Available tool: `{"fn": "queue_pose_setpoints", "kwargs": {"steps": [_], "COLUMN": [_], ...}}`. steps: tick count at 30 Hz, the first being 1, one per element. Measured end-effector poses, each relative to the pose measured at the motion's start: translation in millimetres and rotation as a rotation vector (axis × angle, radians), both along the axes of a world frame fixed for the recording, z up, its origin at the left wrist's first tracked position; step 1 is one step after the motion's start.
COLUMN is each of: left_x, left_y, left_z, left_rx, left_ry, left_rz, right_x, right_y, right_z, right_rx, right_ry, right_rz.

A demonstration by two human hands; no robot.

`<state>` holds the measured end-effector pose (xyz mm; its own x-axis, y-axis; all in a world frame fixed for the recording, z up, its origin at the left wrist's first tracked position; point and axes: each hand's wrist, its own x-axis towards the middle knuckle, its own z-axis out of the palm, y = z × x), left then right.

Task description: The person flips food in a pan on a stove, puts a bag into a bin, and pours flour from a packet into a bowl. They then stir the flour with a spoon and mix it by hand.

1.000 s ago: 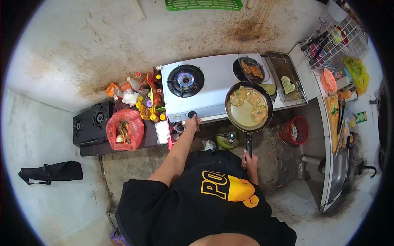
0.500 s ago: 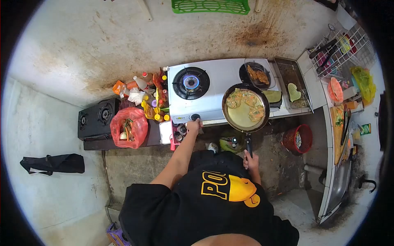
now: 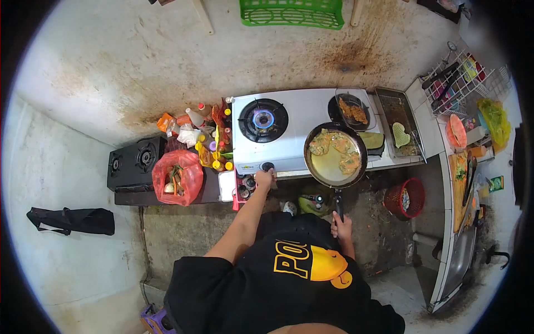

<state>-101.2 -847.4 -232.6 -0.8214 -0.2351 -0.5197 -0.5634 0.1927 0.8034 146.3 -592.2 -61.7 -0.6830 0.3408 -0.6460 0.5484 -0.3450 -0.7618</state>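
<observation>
My left hand (image 3: 265,177) is at the stove's front, its fingers closed around the control knob (image 3: 267,166). Above that knob, a blue flame burns on the left burner (image 3: 262,119). My right hand (image 3: 341,227) grips the black handle of a frying pan (image 3: 334,178). Battered pieces (image 3: 349,163) lie in pale oil inside the pan, which is held level over the stove's front right edge. Behind it, a dish with browned fried food (image 3: 352,111) sits over the right burner.
Bottles and packets (image 3: 214,147) crowd the stove's left side, beside a red plastic bag (image 3: 177,177) of vegetables. A metal tray (image 3: 397,106) with a heart-shaped skimmer (image 3: 400,134) stands at the right. On the floor is a red basket (image 3: 404,199).
The whole view has shifted slightly downward in the picture. Both hands keep their places, one at the knob and one on the pan handle.
</observation>
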Motion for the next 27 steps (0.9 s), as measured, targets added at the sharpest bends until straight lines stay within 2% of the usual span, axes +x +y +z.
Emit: {"fn": "queue_pose_setpoints", "kwargs": {"steps": [2, 5, 12, 15, 17, 20, 24, 27], "left_x": [-1.0, 4.8, 7.4, 9.3, 9.8, 4.0, 5.2, 4.9], "left_y": [-1.2, 3.8, 2.9, 1.4, -1.3, -4.3, -6.3, -5.8], "left_z": [-7.5, 18.6, 25.9, 29.9, 33.0, 6.5, 19.3, 25.6], "left_rx": [0.020, 0.076, 0.051, -0.057, -0.297, -0.258, -0.289, -0.405], "left_ry": [0.015, -0.011, 0.015, 0.064, 0.120, 0.079, 0.091, 0.095], "left_rz": [-0.008, 0.054, 0.033, -0.033, -0.180, -0.151, -0.216, -0.280], "right_x": [1.2, 0.2, -4.3, -7.0, -8.2, -11.8, -13.2, -13.4], "right_y": [0.7, 1.6, 2.7, 1.6, 2.3, 2.0, 2.4, 3.3], "right_z": [-1.8, 2.6, 4.7, 8.6, 8.1, 7.9, 9.0, 6.3], "right_rx": [-0.002, -0.009, -0.028, -0.017, -0.034, -0.059, -0.073, -0.068], "right_ry": [0.000, -0.016, -0.020, -0.003, 0.003, 0.013, -0.002, -0.014], "right_rz": [0.004, 0.010, 0.043, 0.063, 0.072, 0.079, 0.080, 0.084]}}
